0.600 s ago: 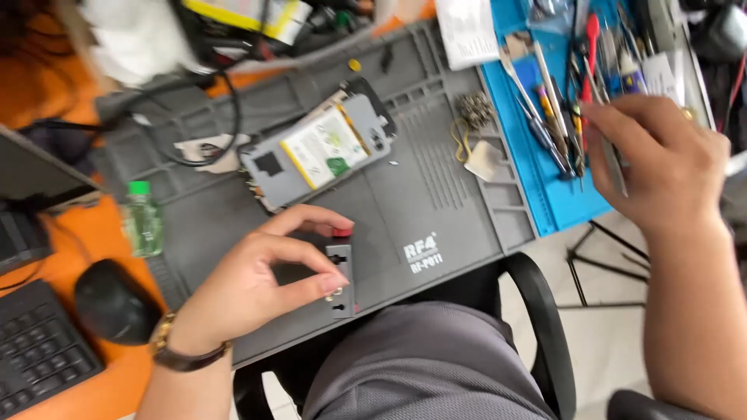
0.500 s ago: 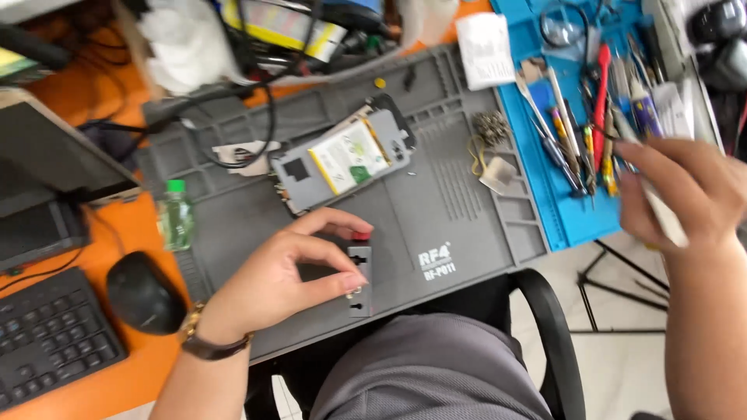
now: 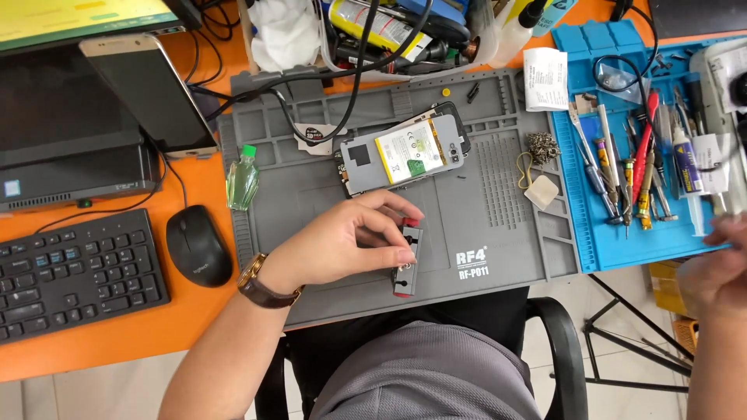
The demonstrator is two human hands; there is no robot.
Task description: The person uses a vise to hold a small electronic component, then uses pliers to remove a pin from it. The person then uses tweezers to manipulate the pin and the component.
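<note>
My left hand (image 3: 342, 241), with a watch on its wrist, rests on the grey work mat (image 3: 498, 257). Its thumb and fingers pinch a small black part with red ends (image 3: 407, 268) that lies flat on the mat. Just beyond it lies an opened phone (image 3: 405, 149), back cover off, showing its battery. My right hand (image 3: 720, 268) is blurred at the right edge of the view, beside the near corner of the blue mat (image 3: 615, 241). I cannot make out whether it holds anything.
Screwdrivers and tweezers (image 3: 634, 167) lie in rows on the blue mat. A small green bottle (image 3: 243, 177) stands at the grey mat's left edge. A mouse (image 3: 198, 245), keyboard (image 3: 74, 272), laptop (image 3: 66, 132) and propped phone (image 3: 148, 93) fill the orange desk's left side.
My right hand has drawn back from the tools on the blue mat toward the near right edge. My left hand has stayed on the small black part.
</note>
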